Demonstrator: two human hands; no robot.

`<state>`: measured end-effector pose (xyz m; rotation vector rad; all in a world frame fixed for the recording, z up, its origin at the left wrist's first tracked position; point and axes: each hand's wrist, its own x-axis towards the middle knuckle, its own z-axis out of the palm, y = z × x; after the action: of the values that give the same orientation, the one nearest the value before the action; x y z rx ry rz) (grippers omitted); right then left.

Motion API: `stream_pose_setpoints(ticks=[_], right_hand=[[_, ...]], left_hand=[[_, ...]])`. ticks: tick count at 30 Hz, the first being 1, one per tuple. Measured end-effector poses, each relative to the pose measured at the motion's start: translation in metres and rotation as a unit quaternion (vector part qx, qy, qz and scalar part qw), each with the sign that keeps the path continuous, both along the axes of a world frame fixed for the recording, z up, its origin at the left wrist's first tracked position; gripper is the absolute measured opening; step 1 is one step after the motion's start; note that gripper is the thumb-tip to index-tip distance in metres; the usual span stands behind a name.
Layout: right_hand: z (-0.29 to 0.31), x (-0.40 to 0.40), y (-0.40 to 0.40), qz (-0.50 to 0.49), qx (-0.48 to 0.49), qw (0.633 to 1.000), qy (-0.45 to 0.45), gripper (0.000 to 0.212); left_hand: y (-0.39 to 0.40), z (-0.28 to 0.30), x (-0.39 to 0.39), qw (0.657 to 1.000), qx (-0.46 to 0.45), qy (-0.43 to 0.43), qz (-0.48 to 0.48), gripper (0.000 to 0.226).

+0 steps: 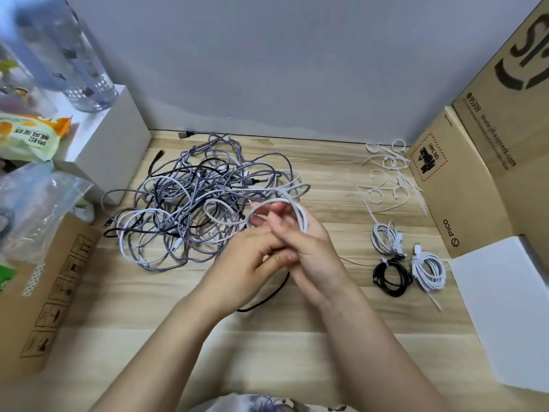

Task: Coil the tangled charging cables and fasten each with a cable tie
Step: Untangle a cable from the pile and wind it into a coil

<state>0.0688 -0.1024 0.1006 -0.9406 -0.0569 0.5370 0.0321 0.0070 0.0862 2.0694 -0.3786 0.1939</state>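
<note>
At centre frame a person's right hand (300,242) is gripping a white cable (292,208) in loops, apparently to keep the coil from springing open, while the left hand (252,257) is pinching at its base beside it. The tangled cables (196,197) are lying just left on the wooden table (267,346). Loose cable ties (386,173) are waiting at upper right, within reach, above three finished coils (407,260), seemingly parked clear of the pile.
</note>
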Motion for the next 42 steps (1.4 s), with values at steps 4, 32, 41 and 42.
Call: stream_pose_setpoints(ticks=[4, 32, 41, 42], right_hand=[[0.003, 0.000, -0.001, -0.074, -0.030, 0.995, -0.063, 0.019], [0.049, 0.005, -0.038, -0.242, -0.093, 0.955, -0.142, 0.028], [0.015, -0.008, -0.019, -0.159, -0.255, 0.942, -0.152, 0.019], [0.010, -0.010, -0.012, -0.137, -0.264, 0.941, -0.159, 0.015]], left_hand=[[0.001, -0.014, -0.008, 0.973, -0.057, -0.118, 0.188, 0.011], [0.055, -0.107, 0.013, 0.946, -0.013, 0.180, 0.270, 0.032], [0.048, -0.023, 0.032, 0.927, -0.246, 0.033, 0.282, 0.042], [0.042, -0.009, 0.033, 0.926, -0.278, 0.022, 0.256, 0.042]])
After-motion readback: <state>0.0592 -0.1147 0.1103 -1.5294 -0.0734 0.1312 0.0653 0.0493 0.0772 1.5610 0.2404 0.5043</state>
